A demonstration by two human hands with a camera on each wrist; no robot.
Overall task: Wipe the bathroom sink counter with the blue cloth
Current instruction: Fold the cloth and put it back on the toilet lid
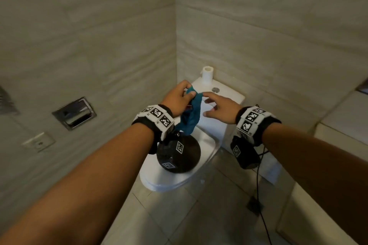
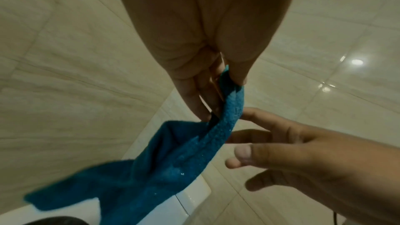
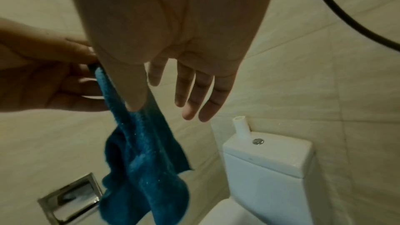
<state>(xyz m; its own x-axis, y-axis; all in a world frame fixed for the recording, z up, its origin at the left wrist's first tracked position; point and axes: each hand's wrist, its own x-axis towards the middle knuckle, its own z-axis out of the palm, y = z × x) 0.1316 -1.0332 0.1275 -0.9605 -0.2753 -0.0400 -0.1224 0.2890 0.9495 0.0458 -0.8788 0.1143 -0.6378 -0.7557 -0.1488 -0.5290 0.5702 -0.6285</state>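
Pinching the top of the blue cloth (image 1: pixel 190 114), the left hand (image 1: pixel 177 100) dangles it above the toilet (image 1: pixel 201 141). Right hand (image 1: pixel 221 108) beside it, fingers spread, holding nothing. Wall holder (image 1: pixel 74 113) contents unclear.

Blue cloth (image 2: pixel 151 168) lower end blurred; toilet seat (image 1: pixel 207 145) partly hidden behind wrist cameras.

Toilet (image 1: pixel 201 173): white, standing on the tiled floor (image 1: pixel 199 221) in the wall corner, lid down. Cistern (image 1: pixel 229 97) at the back of the toilet, flat top. On the cistern top: one white paper roll (image 1: pixel 207 74), upright, at the corner nearest the walls; just beside the roll, a round chrome flush button (image 1: pixel 215 89). On the floor right of the toilet: a black cable (image 1: pixel 258 195).
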